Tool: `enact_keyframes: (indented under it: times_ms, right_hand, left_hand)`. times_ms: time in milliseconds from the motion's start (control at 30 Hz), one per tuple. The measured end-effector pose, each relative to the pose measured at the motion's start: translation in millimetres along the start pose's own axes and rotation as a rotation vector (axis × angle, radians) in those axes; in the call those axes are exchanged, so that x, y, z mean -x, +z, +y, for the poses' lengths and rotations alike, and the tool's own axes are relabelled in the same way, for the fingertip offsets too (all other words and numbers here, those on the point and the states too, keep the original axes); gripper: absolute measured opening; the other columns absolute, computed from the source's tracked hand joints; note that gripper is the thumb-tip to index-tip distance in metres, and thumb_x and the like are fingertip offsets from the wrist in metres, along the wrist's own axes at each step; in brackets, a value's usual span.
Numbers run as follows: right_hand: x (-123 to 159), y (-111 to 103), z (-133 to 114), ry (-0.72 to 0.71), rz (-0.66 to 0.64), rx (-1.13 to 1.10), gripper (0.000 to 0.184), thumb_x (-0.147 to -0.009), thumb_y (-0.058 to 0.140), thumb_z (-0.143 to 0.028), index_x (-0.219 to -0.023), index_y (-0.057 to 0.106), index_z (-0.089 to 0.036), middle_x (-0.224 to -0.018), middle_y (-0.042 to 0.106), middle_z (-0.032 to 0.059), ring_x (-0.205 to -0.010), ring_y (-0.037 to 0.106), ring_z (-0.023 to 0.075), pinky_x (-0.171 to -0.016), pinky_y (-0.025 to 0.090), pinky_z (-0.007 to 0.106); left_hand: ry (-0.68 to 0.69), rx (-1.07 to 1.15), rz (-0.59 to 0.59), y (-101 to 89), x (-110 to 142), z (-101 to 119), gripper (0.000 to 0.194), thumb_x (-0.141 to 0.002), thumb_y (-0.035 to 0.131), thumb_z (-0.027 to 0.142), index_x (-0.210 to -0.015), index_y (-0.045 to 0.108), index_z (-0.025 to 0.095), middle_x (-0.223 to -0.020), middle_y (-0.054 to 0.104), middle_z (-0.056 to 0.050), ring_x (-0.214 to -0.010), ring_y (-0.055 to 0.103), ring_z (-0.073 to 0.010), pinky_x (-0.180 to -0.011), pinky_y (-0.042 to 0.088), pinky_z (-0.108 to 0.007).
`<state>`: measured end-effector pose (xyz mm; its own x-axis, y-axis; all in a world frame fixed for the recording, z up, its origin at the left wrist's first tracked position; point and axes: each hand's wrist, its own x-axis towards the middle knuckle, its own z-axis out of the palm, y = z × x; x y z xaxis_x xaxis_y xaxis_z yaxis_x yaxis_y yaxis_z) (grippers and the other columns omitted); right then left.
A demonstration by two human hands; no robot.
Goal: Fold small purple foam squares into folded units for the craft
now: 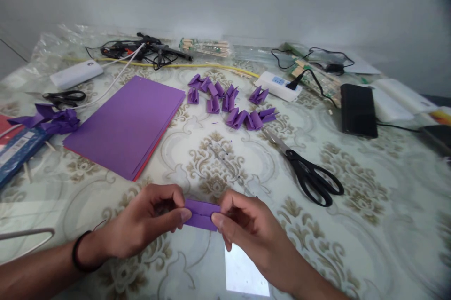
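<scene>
A small strip of purple paper [201, 214], its long edges folded in to a middle line, is held level above the table. My left hand [148, 217] pinches its left end between thumb and fingers. At the other end, my right hand [246, 227] grips it the same way. Beyond the hands lie several folded purple paper pieces [230, 98] in a loose group. To their left is a stack of purple paper sheets [127, 121], with a red sheet showing beneath. Black-handled scissors [305, 168] rest to the right, blades partly apart.
A white power strip [278, 86] with a black plug stands at the back. On the right lies a black phone-like device [358, 111]. Crumpled purple scraps [59, 119], smaller scissors [65, 98] and a white power bank [76, 73] are left. Black cables [151, 51] lie along the wall.
</scene>
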<state>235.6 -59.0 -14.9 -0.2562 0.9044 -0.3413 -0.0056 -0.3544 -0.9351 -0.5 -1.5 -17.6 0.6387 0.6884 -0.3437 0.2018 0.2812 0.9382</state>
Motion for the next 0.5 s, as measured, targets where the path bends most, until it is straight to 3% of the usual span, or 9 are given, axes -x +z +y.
enact_keyframes:
  times_ms: [300,400,500]
  right_hand:
    - [3.3,2.2,5.0,0.031,-0.023,-0.034,0.054,-0.098,0.066,-0.069,-0.077,0.048,-0.023,-0.065,0.049,-0.0053,-0.058,0.049,0.0115,-0.055,0.041,0.024]
    - [3.1,1.9,6.6,0.009,0.002,0.025,0.049,-0.101,0.064,-0.065,-0.079,0.050,-0.023,-0.064,0.050,-0.0049,-0.059,0.048,0.0122,-0.055,0.040,0.025]
    - [3.2,2.8,6.5,-0.040,0.047,0.122,0.043,-0.103,0.061,-0.058,-0.079,0.052,-0.023,-0.064,0.049,-0.0046,-0.060,0.045,0.0129,-0.054,0.037,0.025]
  left_hand:
    - [0.006,0.017,-0.037,-1.1,-0.4,2.7,0.038,-0.097,0.072,0.046,-0.074,0.057,0.019,-0.064,0.050,0.004,-0.060,0.040,-0.0121,-0.055,0.032,-0.024]
    - [-0.014,0.050,-0.018,-2.4,-1.8,0.8,0.038,-0.096,0.073,0.048,-0.076,0.059,0.019,-0.066,0.054,0.002,-0.061,0.043,-0.0130,-0.055,0.033,-0.025]
    - [-0.005,0.039,-0.008,-3.8,-3.0,-0.9,0.038,-0.096,0.074,0.051,-0.079,0.059,0.020,-0.067,0.049,0.003,-0.061,0.042,-0.0132,-0.055,0.031,-0.026]
